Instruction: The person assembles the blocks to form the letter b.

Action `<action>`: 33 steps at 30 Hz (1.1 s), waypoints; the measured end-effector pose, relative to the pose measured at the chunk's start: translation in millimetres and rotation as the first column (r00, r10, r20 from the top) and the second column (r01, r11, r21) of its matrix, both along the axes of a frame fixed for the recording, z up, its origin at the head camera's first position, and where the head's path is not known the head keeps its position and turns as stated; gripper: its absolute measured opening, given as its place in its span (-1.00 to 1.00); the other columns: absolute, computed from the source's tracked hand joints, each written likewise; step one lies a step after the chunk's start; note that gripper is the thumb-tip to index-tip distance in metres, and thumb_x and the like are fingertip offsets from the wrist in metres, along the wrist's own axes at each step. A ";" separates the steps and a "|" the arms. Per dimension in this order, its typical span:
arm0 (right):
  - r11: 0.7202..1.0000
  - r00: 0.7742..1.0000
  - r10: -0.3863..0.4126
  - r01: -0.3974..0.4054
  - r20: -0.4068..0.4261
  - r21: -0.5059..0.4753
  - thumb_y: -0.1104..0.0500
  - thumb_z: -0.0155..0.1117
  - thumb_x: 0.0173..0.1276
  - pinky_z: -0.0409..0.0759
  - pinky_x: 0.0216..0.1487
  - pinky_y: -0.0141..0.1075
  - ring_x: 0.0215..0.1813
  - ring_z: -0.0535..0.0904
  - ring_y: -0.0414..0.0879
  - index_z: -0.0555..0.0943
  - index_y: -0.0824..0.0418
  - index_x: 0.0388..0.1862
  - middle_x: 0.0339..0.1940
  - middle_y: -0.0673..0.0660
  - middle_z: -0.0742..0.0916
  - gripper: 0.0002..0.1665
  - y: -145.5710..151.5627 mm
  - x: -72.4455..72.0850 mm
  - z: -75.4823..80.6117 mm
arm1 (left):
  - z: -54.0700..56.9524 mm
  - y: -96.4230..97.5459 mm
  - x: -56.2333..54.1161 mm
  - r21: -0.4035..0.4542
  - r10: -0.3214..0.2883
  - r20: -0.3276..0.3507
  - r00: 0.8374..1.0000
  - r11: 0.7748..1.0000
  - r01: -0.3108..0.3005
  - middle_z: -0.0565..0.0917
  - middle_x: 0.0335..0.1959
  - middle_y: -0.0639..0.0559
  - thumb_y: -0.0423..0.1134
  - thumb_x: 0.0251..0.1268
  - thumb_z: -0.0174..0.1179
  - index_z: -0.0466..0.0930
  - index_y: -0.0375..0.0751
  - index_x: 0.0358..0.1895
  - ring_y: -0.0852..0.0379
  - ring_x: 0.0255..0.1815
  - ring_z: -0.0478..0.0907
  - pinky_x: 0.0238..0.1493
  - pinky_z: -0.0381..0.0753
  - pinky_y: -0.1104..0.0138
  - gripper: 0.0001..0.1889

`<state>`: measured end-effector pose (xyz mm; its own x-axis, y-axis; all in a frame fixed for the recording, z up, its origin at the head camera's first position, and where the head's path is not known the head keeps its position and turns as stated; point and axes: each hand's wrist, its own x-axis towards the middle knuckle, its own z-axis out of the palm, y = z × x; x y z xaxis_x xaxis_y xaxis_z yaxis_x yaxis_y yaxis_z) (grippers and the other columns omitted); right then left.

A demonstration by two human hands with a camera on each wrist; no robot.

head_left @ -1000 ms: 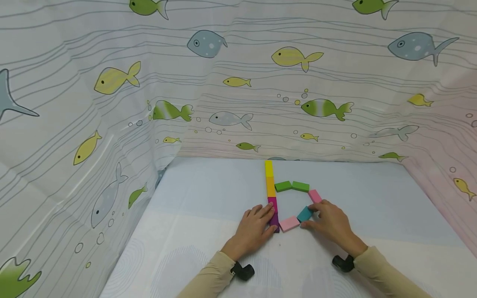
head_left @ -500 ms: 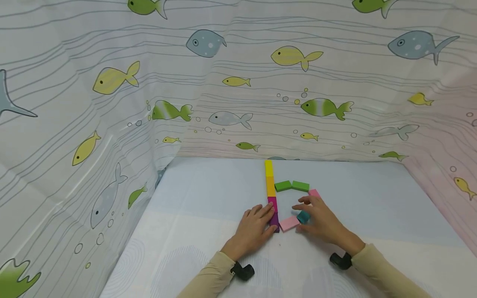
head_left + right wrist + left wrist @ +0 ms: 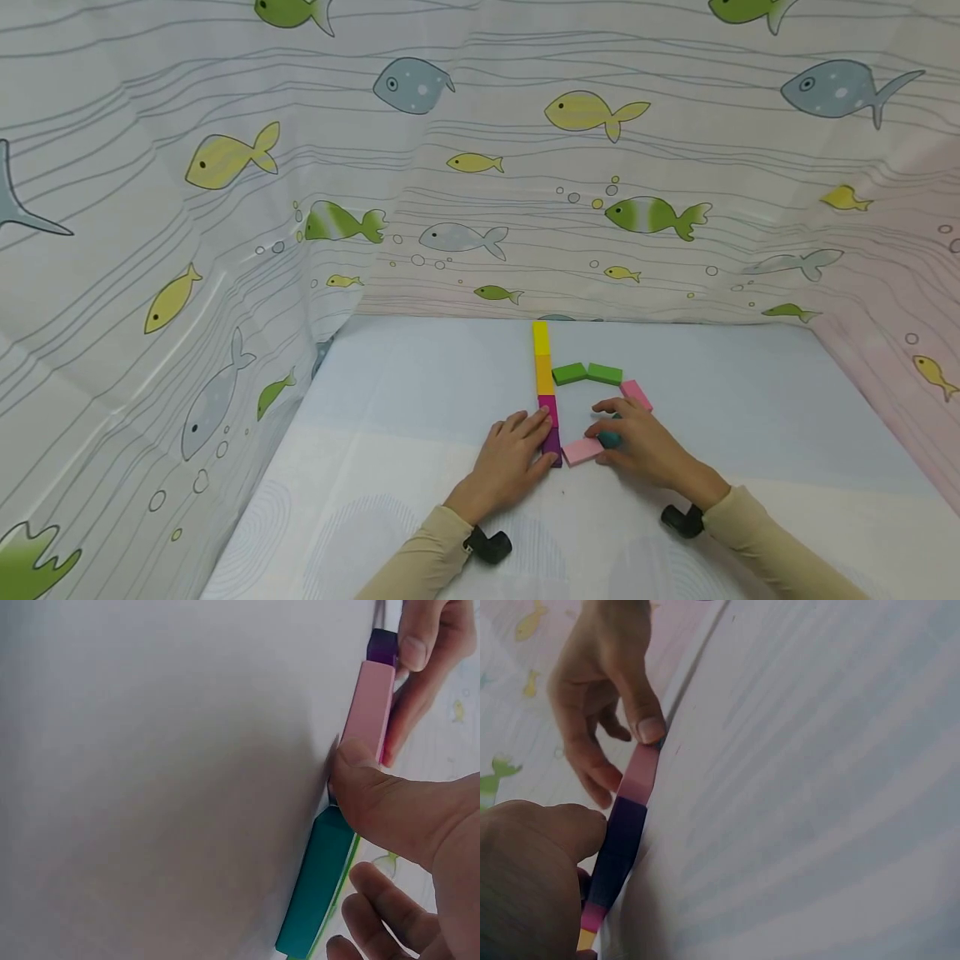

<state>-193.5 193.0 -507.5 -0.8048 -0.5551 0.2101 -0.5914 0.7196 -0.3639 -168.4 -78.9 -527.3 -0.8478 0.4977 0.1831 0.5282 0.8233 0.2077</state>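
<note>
My left hand (image 3: 512, 458) rests beside the column of blocks, its fingertips on the magenta block (image 3: 550, 416) and its thumb at the near end of the purple block (image 3: 551, 450). With thumb and index finger, my right hand (image 3: 647, 442) pinches the right end of a pink block (image 3: 581, 452), whose left end meets the purple one. A teal block (image 3: 319, 877) lies just past that thumb in the right wrist view; in the head view the right hand partly covers it. Its other fingers are loosely bent above the teal block.
Orange (image 3: 544, 375) and yellow (image 3: 541, 338) blocks continue the column away from me. Two green blocks (image 3: 604, 373) and another pink block (image 3: 636, 395) curve out from it to the right. A fish-printed sheet (image 3: 480, 200) rises behind the pale table (image 3: 420, 375).
My right hand has shifted left from the teal block to the near pink block's end, now covering much of the teal one. The left hand has stayed in place.
</note>
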 end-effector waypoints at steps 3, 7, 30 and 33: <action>1.000 1.000 -0.014 0.014 0.002 -0.002 0.07 0.70 0.18 0.64 0.28 0.20 0.33 0.57 0.19 0.83 -0.02 -0.04 0.28 0.21 0.70 -0.65 0.0 0.6 -0.4 | -0.4 0.0 -0.3 0.000 0.000 -0.001 1.000 1.000 0.000 0.47 0.59 0.06 0.12 0.62 0.12 0.47 -0.03 0.56 -0.09 0.55 0.43 0.46 0.48 0.00 -0.41; 1.000 1.000 -0.029 0.029 0.006 -0.001 0.07 0.71 0.17 0.63 0.29 0.21 0.32 0.58 0.20 0.82 -0.02 -0.07 0.28 0.21 0.71 -0.66 -0.2 1.2 -1.5 | -2.3 -0.4 -0.6 0.008 -0.002 -0.005 1.000 1.000 0.002 0.47 0.59 0.06 0.12 0.62 0.12 0.47 -0.04 0.56 -0.09 0.54 0.43 0.45 0.48 -0.01 -0.41; 1.000 1.000 0.004 -0.005 0.024 0.020 0.07 0.70 0.17 0.63 0.29 0.22 0.30 0.59 0.18 0.82 0.02 -0.03 0.28 0.21 0.70 -0.63 1.2 0.1 1.8 | -1.5 -0.8 -1.4 0.001 -0.004 -0.013 1.000 1.000 0.004 0.47 0.59 0.07 0.12 0.63 0.11 0.47 -0.04 0.56 -0.08 0.55 0.43 0.44 0.49 0.00 -0.41; 1.000 1.000 0.004 -0.005 0.027 0.019 0.07 0.70 0.17 0.64 0.28 0.21 0.30 0.59 0.18 0.82 0.00 -0.03 0.28 0.20 0.71 -0.63 1.2 -0.2 0.6 | -1.9 -0.6 -1.5 -0.004 -0.002 -0.012 1.000 1.000 0.002 0.47 0.59 0.07 0.12 0.62 0.11 0.47 -0.03 0.56 -0.08 0.55 0.43 0.44 0.49 0.01 -0.41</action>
<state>-193.7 194.3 -506.9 -0.8076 -0.5623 0.1775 -0.5846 0.7240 -0.3662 -169.9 -79.5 -529.2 -0.8446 0.5002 0.1909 0.5322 0.8230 0.1983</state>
